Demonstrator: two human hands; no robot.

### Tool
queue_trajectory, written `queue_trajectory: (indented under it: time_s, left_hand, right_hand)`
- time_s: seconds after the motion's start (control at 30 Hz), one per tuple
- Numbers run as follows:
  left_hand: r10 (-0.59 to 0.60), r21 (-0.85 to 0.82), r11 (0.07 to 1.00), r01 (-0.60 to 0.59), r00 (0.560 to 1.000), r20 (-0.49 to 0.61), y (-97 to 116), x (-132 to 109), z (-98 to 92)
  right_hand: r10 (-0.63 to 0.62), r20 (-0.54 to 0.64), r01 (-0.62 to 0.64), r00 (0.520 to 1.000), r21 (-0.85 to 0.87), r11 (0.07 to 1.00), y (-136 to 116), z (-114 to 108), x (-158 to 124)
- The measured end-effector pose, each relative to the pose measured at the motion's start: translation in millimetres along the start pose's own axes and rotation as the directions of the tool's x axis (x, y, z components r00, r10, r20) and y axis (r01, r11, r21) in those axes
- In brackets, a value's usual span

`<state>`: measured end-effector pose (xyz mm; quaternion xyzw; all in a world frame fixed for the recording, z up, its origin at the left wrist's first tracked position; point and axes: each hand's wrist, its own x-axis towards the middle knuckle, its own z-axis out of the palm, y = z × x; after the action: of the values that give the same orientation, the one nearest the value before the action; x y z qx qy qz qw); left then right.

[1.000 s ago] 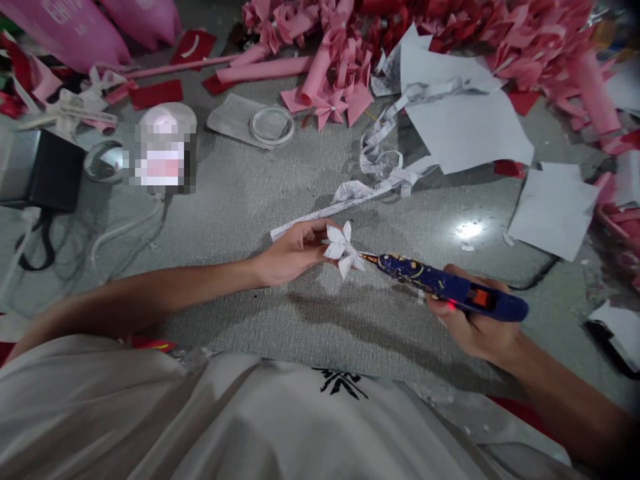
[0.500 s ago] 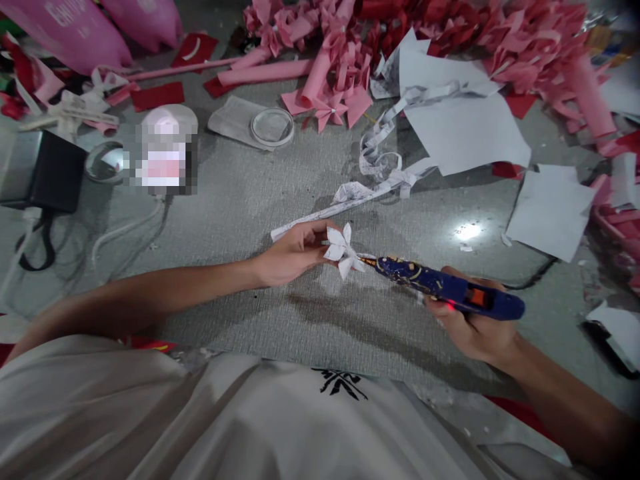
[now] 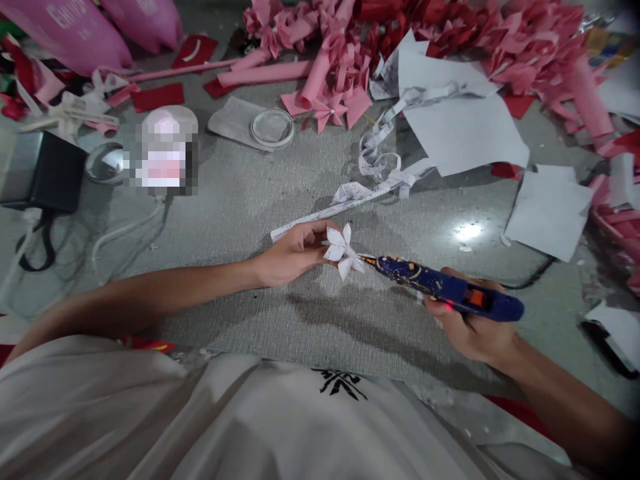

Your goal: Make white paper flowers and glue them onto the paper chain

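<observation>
My left hand (image 3: 290, 253) pinches a small white folded paper flower (image 3: 342, 250) just above the grey mat (image 3: 300, 313). A dark blue glue gun (image 3: 445, 290) lies in my right hand (image 3: 475, 330), fingers wrapped round its grip. Its metal tip touches the flower's right side. A black cord (image 3: 530, 277) runs from the gun to the right.
White paper sheets (image 3: 465, 133) and curled printed strips (image 3: 380, 160) lie beyond the hands. Pink and red paper flowers and rolls (image 3: 450, 40) pile along the back. A round clear lid (image 3: 271, 127), a black box (image 3: 40, 170) and white cables (image 3: 120, 230) sit at left.
Almost nothing has changed. The glue gun and my right hand have drifted very slightly left, the tip staying at the flower.
</observation>
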<state>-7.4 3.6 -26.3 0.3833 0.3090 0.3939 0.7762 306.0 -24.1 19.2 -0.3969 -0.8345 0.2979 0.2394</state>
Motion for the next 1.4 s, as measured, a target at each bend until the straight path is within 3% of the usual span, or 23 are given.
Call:
queue_trajectory:
  time_s: [0.4,0.7,1.0,1.4]
  left_hand:
    - [0.021,0.031,0.999,-0.022,0.999,0.028,-0.7,0.4,-0.5]
    - [0.018,0.033,0.999,-0.019,1.0,0.026,2.3,-0.1,2.9]
    - [0.061,0.022,0.998,-0.063,0.995,0.073,1.2,2.0,2.9]
    - [0.052,0.039,0.998,-0.055,0.996,0.076,-3.1,0.2,0.7]
  right_hand:
    - [-0.07,-0.078,0.064,0.994,-0.075,0.995,-2.9,-1.6,-0.4]
    - [-0.087,-0.016,0.087,0.996,-0.03,0.996,-3.4,0.6,-2.3]
    - [-0.132,-0.094,0.126,0.987,-0.067,0.99,-6.2,0.8,2.3]
    - [-0.144,-0.067,0.135,0.987,-0.129,0.982,-9.2,7.4,2.0]
